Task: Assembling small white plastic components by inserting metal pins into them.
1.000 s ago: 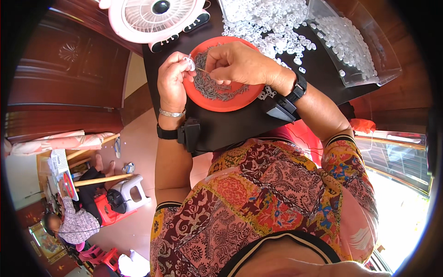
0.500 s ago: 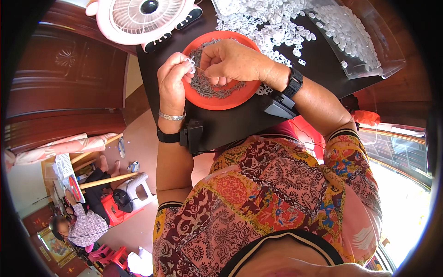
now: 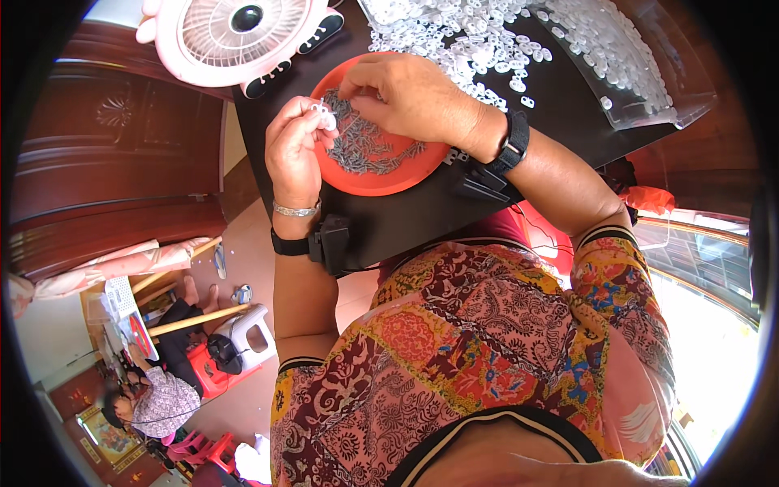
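Pinching a small white piece [image 3: 324, 116], the left hand [image 3: 294, 154] now sits nearer the red plate [image 3: 381, 180]. Right hand [image 3: 418, 97] has dropped to pick among grey pins [image 3: 365, 146], fingers curled.

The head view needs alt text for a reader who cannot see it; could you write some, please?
Seen from above, a person's left hand pinches a small white plastic piece while the right hand picks among small grey parts in a red dish on a black table. White pieces lie heaped beyond, beside a pink fan.
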Motion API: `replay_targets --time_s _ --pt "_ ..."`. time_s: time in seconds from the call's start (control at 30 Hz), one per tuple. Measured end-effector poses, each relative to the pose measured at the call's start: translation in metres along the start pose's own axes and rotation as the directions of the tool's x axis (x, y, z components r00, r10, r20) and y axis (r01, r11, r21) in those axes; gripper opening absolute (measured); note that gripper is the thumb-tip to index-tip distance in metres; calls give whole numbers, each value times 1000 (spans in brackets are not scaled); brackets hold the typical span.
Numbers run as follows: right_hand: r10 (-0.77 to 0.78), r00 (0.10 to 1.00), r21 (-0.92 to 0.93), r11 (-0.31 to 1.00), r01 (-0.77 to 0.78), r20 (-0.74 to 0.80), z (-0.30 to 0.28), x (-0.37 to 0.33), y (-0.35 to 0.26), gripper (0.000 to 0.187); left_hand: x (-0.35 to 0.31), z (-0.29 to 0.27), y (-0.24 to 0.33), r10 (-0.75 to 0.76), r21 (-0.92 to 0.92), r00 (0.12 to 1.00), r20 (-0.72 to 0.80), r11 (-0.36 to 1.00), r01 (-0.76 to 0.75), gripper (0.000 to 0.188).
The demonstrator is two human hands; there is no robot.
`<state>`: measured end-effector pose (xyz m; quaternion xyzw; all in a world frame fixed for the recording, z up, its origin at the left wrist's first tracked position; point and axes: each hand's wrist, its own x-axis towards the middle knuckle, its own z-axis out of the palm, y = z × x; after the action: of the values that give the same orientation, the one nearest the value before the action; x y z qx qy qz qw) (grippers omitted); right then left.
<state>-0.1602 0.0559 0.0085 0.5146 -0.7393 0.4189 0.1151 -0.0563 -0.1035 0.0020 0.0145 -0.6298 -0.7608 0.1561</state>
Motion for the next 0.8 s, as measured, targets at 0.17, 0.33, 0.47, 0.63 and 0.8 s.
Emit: replay_targets --time_s 0.17,0.33,0.47,0.63,0.8 --pt "76 983 201 974 -109 165 -4 2 -7 17 -1 1 0 -17 -35 1000 -1 999 17 17" --pt "124 965 310 931 -194 231 1 1 -2 17 0 6 3 -40 22 998 39 999 39 17" --pt "150 959 197 960 -199 241 -12 4 -9 15 -4 9 5 -22 10 1000 18 1000 22 17" --pt "201 961 105 969 -224 192 -14 5 -1 19 -3 7 3 34 47 999 -4 998 -34 16" --pt "191 952 -53 982 -184 240 -14 5 6 20 0 4 0 17 86 992 -124 996 -6 14"
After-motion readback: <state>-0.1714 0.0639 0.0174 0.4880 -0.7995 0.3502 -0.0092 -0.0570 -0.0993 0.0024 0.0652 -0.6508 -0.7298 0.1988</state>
